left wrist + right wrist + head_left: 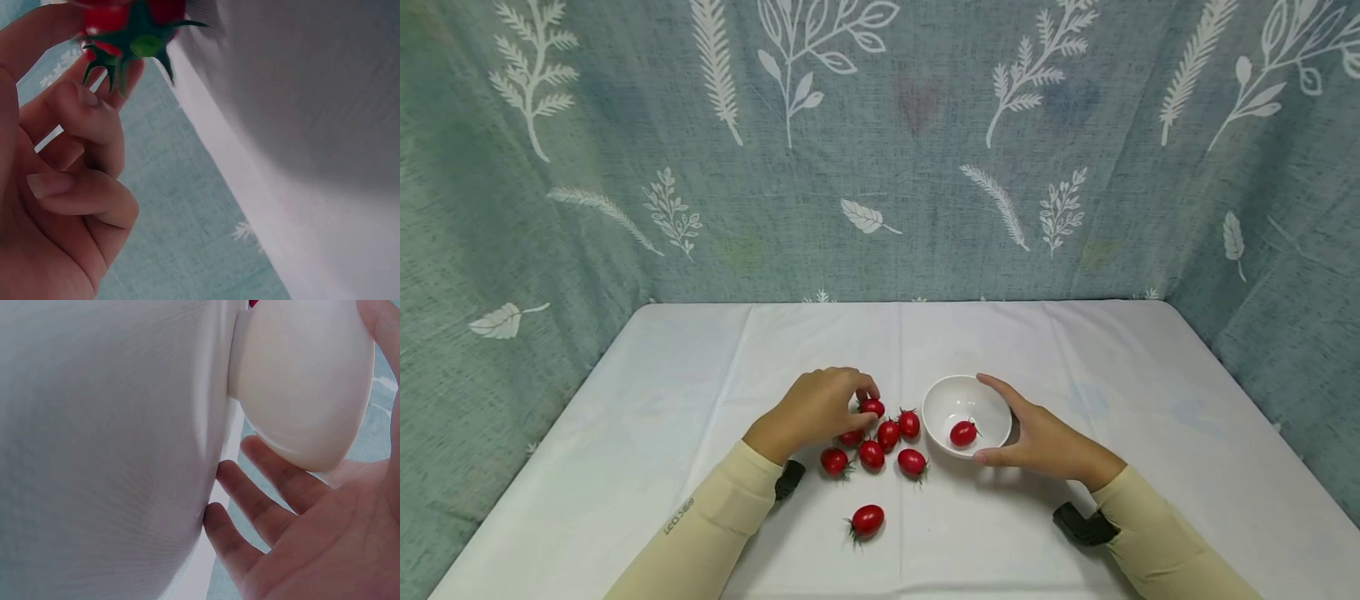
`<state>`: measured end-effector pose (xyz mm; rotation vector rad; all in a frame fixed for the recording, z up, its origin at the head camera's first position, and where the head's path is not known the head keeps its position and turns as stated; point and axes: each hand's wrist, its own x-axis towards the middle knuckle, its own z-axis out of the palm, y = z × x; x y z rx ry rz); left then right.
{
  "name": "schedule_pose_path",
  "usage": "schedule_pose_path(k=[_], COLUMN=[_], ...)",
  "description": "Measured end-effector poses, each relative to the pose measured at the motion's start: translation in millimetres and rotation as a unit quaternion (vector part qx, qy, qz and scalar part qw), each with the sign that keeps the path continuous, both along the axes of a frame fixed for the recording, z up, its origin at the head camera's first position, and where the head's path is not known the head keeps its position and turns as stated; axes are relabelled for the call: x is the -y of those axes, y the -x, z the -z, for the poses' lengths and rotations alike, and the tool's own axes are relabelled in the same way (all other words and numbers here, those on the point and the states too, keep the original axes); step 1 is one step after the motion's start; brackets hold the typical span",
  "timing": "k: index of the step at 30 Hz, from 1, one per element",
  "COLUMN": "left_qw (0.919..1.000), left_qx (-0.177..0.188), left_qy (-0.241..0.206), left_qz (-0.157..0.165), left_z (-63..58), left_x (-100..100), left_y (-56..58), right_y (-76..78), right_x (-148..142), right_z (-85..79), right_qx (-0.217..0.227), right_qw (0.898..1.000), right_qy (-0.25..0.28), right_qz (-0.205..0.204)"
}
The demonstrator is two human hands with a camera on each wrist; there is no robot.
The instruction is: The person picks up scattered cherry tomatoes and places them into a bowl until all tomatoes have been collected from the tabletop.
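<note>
My left hand [822,408] pinches a red cherry tomato [872,407] between thumb and fingers, at the back of a loose group of tomatoes. In the left wrist view the green leafy stem end [145,45] of a tomato shows beside the fingertips, and the other fingers are curled. Spread around the right side of a white bowl [942,406], my right hand [1054,442] holds it by the rim with thumb and fingers. One cherry tomato [963,432] lies inside the bowl. From the right wrist, the bowl's outer wall [306,381] and foot show, standing on the cloth.
Several more tomatoes lie between the hands, among them one at the bowl's near left [912,462]. A single tomato [868,521] sits apart, closer to me. A white cloth [1000,542] covers the table; a green-blue leaf-patterned curtain [880,183] hangs behind and at both sides.
</note>
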<state>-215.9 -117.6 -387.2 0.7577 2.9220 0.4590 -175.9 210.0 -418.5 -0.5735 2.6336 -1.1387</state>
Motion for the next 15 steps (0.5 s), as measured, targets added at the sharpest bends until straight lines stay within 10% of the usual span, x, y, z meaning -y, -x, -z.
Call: schedule_pose_path(k=[15], left_qw=[0.9950], left_qx=[-0.038], left_qy=[-0.084], left_qz=[0.039], left_z=[-15.2], left_x=[-21], left_y=[-5.8], right_y=[0.3], right_x=[1], right_z=[-0.4], right_qx=[-0.006], right_qw=[1.000], right_qy=[-0.003], right_qz=[0.002])
